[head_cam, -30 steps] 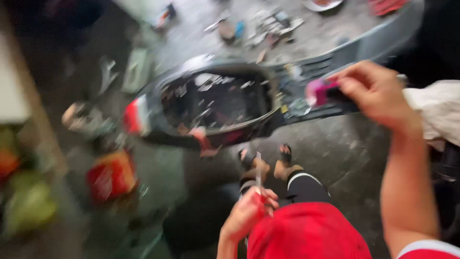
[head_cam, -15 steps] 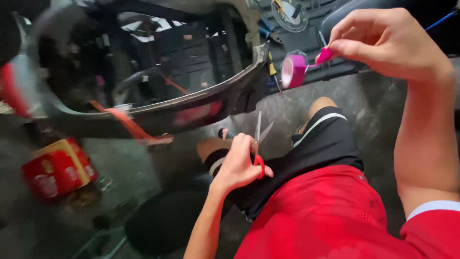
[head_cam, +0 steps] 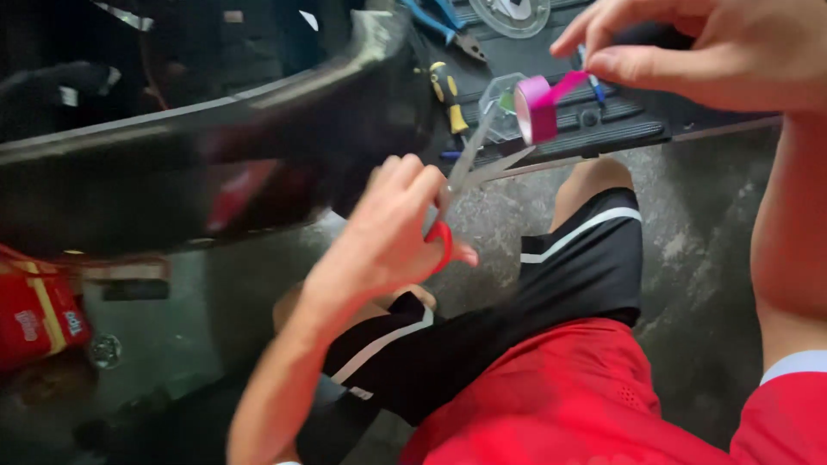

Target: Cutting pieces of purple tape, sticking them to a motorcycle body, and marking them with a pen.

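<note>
One red package (head_cam: pixel 34 314) with a yellow stripe sits at the near left on the concrete floor (head_cam: pixel 689 258). Right of it, the left hand (head_cam: pixel 388 232) is clamped on red-handled scissors (head_cam: pixel 452 202), blades open and pointing far-right toward the pink tape roll (head_cam: pixel 536 108). Farther right, the right hand (head_cam: pixel 715 52) pinches the roll's free end, so the roll hangs just beyond the blade tips, over a black footboard (head_cam: pixel 620 129) with scattered tools.

Open air lies between the scissors (head_cam: pixel 469 168) and tape (head_cam: pixel 536 109). The black panel (head_cam: pixel 215 164) blocks the left; tools (head_cam: pixel 450 90) crowd the mat (head_cam: pixel 603 129) behind.
</note>
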